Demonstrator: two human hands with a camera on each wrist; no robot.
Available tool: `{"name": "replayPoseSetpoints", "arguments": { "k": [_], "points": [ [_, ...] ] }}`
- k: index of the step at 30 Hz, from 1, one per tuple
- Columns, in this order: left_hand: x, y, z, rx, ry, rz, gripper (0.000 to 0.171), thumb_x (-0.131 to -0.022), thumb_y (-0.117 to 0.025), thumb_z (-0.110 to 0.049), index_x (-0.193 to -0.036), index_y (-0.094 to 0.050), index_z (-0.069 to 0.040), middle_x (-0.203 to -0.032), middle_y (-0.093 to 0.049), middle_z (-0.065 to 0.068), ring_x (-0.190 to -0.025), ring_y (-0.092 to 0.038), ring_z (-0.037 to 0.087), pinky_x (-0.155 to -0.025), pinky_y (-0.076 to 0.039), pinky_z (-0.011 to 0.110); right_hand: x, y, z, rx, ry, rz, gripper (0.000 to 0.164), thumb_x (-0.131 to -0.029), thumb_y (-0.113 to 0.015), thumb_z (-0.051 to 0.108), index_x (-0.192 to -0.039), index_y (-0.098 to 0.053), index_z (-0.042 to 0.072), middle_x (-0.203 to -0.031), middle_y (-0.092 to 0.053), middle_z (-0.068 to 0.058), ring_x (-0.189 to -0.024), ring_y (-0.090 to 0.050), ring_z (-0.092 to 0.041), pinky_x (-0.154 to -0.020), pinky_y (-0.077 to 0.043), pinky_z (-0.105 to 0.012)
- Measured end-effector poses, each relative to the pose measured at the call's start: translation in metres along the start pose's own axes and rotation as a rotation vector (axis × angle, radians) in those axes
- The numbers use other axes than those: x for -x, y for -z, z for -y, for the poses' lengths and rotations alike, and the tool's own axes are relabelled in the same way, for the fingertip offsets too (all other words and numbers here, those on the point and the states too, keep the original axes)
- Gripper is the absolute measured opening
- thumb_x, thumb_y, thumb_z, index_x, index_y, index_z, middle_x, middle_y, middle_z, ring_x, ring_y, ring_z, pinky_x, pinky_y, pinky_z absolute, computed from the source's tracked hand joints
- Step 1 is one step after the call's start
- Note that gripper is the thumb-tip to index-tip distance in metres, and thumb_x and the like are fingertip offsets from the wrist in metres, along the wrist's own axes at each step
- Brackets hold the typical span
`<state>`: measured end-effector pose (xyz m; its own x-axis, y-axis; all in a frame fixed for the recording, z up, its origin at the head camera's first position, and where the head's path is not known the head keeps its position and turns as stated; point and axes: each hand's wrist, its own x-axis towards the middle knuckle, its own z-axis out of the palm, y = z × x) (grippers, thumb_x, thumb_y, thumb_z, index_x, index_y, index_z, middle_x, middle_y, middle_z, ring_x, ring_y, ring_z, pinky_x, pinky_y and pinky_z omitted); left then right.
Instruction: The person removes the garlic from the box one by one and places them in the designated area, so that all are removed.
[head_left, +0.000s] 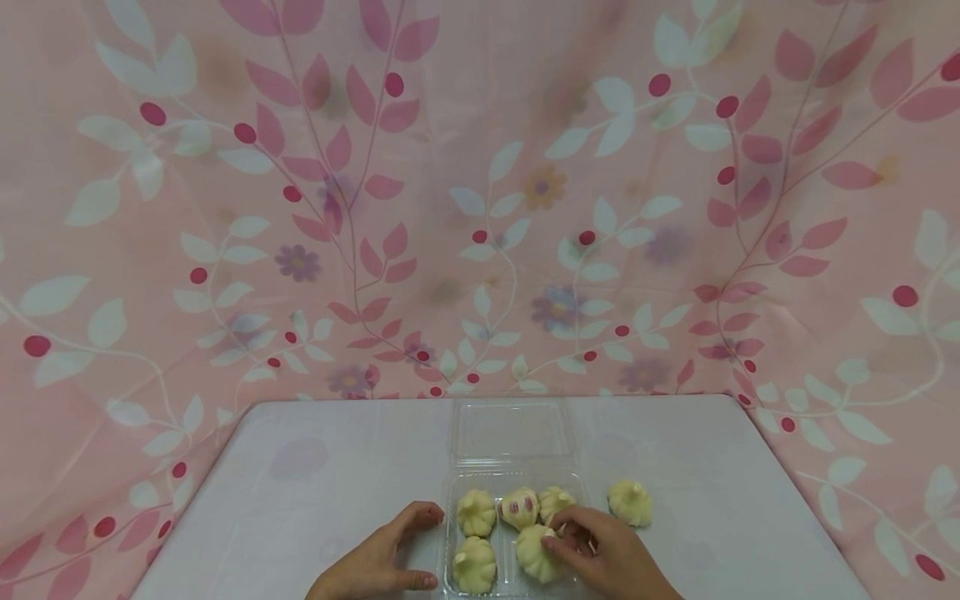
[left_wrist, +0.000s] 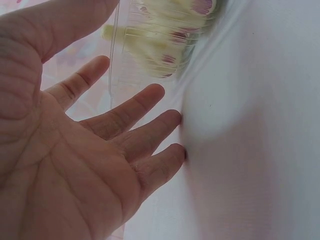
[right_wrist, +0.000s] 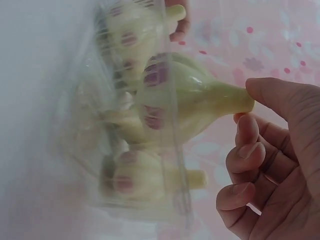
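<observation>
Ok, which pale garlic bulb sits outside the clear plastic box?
The pale green, ribbed garlic bulb alone on the white table, right of the clear plastic box; the others are in or over it, one pinched by the right hand.

On the table (head_left: pixel 337 467), an open container (head_left: pixel 480 473), its lid (head_left: pixel 513 431) behind. Inside, along the left, a rear-left bulb (head_left: pixel 476 512) and, before it, a front-left bulb (head_left: pixel 474 565); at rear right, a tipped bulb (head_left: pixel 520 508) just left of an upright bulb (head_left: pixel 556 502). Before these, between the right hand's (head_left: pixel 607 550) fingertips, a front-right bulb (head_left: pixel 537 553), perhaps touching the floor, hard to tell. Right of the container, a lone bulb (head_left: pixel 631 502); left, near its wall, the left hand (head_left: pixel 378 554). Behind the table, a cloth (head_left: pixel 480 167).
</observation>
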<state>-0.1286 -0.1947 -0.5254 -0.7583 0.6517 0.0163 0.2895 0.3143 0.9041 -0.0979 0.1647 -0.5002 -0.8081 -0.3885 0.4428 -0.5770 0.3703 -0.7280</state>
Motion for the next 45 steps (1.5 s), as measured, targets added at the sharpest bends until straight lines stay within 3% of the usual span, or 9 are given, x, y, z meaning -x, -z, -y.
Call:
{"name": "replayPoseSetpoints", "arguments": {
  "k": [7,12,20,25,35,45],
  "points": [
    [0.000,0.001,0.000,-0.005,-0.019,0.002,0.072,-0.084,-0.080,-0.028,-0.140,-0.040,-0.010,-0.140,-0.050,0.012,-0.133,-0.044,0.030,-0.110,-0.029,0.025,-0.002,0.019,0.001,0.054,0.048,-0.105,0.022,-0.086,-0.078,0.013,-0.099,-0.064,0.024,-0.070,-0.051,0.017,-0.056,-0.043,0.003,-0.047,-0.041,-0.017],
    [0.000,0.001,0.000,-0.023,-0.017,-0.004,0.072,-0.084,-0.080,-0.030,-0.140,-0.040,-0.009,-0.140,-0.050,0.012,-0.133,-0.044,0.028,-0.110,-0.029,0.025,-0.002,0.036,-0.001,0.120,0.024,-0.179,0.028,-0.082,-0.081,0.008,-0.098,-0.065,0.025,-0.067,-0.049,0.018,-0.053,-0.041,0.003,-0.045,-0.038,-0.016],
    [0.000,0.001,0.001,-0.017,-0.007,-0.004,0.072,-0.084,-0.080,-0.030,-0.140,-0.040,-0.012,-0.140,-0.050,0.011,-0.133,-0.044,0.028,-0.110,-0.029,0.025,-0.003,0.064,-0.004,0.171,0.078,-0.258,0.035,-0.077,-0.082,-0.002,-0.097,-0.066,0.021,-0.069,-0.055,0.015,-0.051,-0.044,0.001,-0.046,-0.038,-0.013],
    [0.000,0.002,0.001,-0.024,-0.015,-0.004,0.072,-0.084,-0.080,-0.030,-0.140,-0.040,-0.013,-0.140,-0.051,0.010,-0.133,-0.045,0.029,-0.110,-0.030,0.026,-0.002,0.081,-0.005,0.198,0.034,-0.268,0.032,-0.079,-0.081,0.001,-0.096,-0.065,0.022,-0.069,-0.057,0.014,-0.052,-0.046,0.000,-0.047,-0.040,-0.014],
    [-0.001,0.001,-0.002,0.000,0.007,0.001,0.071,-0.084,-0.080,-0.028,-0.140,-0.040,-0.013,-0.140,-0.050,0.011,-0.133,-0.044,0.030,-0.110,-0.029,0.026,0.005,0.114,-0.013,0.262,-0.055,-0.376,0.031,-0.078,-0.080,-0.004,-0.095,-0.067,0.018,-0.069,-0.062,0.010,-0.053,-0.053,-0.004,-0.051,-0.043,-0.016],
    [0.000,0.001,-0.001,0.003,0.010,-0.001,0.071,-0.084,-0.080,-0.029,-0.140,-0.040,-0.014,-0.140,-0.050,0.010,-0.133,-0.044,0.030,-0.110,-0.029,0.026,0.013,0.126,-0.027,0.275,-0.161,-0.456,0.024,-0.080,-0.079,-0.003,-0.095,-0.070,0.012,-0.072,-0.067,0.005,-0.057,-0.060,-0.009,-0.055,-0.047,-0.014]
  ]
}}
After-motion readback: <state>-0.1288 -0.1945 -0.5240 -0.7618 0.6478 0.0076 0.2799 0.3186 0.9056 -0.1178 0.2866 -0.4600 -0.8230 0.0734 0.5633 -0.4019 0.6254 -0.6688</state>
